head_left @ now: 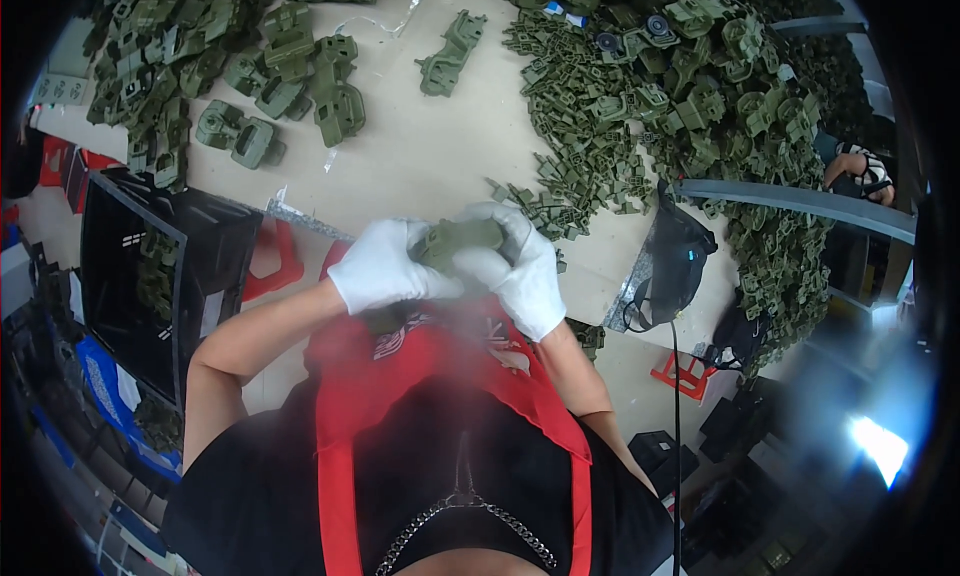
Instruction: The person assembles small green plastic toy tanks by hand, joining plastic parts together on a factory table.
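Observation:
Close in front of my red apron, both gloved hands grip one olive-green molded plastic part [462, 238]. My left hand [385, 266], in a white glove, closes on its left side. From the right, my right hand [522, 271], gloved the same way, wraps its fingers over the top with the thumb across the front. The fingers cover much of the part, so its full shape is hidden. Beyond my hands a single long green molded part [452, 54] lies on the pale table [400, 156]. Haze blurs the area just below my hands.
Larger green parts [335, 91] are heaped at the far left. Many small green pieces [585, 126] spread at the right, beside a bigger pile [740, 96]. A black bag [672, 261] hangs at the table's right edge. A black crate [135, 266] stands at left, red stools [275, 261] nearby.

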The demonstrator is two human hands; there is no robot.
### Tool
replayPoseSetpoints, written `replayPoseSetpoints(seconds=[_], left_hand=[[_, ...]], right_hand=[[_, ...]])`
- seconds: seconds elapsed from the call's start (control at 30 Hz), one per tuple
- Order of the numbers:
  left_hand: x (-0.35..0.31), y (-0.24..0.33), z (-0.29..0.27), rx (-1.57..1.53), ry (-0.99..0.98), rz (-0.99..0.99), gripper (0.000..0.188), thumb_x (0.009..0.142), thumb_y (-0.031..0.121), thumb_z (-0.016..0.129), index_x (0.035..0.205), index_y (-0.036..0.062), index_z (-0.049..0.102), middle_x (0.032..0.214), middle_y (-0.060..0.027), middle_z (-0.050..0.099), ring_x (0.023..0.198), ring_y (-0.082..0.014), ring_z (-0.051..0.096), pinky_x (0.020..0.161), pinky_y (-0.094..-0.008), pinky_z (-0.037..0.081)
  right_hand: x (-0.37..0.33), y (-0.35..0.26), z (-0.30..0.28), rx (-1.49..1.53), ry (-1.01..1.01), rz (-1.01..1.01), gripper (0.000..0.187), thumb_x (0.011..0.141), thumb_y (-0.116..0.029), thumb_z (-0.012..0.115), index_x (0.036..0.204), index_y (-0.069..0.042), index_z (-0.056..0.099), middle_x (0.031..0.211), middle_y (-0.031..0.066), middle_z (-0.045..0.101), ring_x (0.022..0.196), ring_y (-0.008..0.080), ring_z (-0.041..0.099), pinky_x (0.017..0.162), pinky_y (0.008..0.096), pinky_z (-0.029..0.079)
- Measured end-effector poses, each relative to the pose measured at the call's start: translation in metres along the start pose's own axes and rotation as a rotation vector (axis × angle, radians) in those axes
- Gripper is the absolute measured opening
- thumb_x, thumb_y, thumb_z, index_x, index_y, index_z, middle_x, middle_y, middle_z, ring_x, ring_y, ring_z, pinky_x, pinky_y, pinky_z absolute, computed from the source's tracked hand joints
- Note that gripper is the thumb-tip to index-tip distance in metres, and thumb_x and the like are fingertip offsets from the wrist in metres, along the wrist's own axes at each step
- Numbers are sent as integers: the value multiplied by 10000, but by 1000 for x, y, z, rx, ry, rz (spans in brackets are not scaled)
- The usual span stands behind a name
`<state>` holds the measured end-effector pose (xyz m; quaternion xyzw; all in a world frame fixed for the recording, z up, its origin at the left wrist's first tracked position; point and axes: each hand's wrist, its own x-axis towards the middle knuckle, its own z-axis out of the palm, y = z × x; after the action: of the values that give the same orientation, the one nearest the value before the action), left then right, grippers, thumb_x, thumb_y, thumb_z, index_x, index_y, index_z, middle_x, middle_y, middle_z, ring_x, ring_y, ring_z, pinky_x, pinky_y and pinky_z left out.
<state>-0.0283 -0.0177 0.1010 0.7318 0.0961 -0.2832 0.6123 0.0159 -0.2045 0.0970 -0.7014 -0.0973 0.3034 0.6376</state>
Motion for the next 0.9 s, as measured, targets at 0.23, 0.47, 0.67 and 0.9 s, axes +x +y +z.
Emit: replayPoseSetpoints(seconds=[0.23,0.47,0.67,0.9], left_hand=[[29,-5,-7,-237,-84,-116,594,658,136,845,1150,-68,581,966,-143,663,947,-169,605,853,-311,487],[31,-20,-7,-217,-144,79,899,634,122,852,1393,-25,393,1269,-163,571,1198,-185,511,1014,-307,404],[18,-15,-6,-130,-97,103,826,668,69,818,1381,-24,410,1282,-116,574,1166,-142,522,1013,-293,407],[16,-19,4,-189,-20,149,711,701,156,794,1318,-19,488,1149,-116,640,1041,-140,580,927,-280,454]], right_hand=[[26,25,-8,-45,58,157,659,744,-103,729,1339,1,464,1077,118,634,996,173,587,885,307,461],[13,-4,-17,-215,-89,103,814,659,-144,783,1382,-31,426,1220,153,581,1119,230,570,968,331,440],[6,7,3,-252,110,-40,745,690,-103,762,1361,-3,454,1189,127,600,1057,199,592,933,304,459],[2,-11,5,37,83,76,589,814,27,617,1377,7,445,1164,97,609,986,132,586,876,262,469]])
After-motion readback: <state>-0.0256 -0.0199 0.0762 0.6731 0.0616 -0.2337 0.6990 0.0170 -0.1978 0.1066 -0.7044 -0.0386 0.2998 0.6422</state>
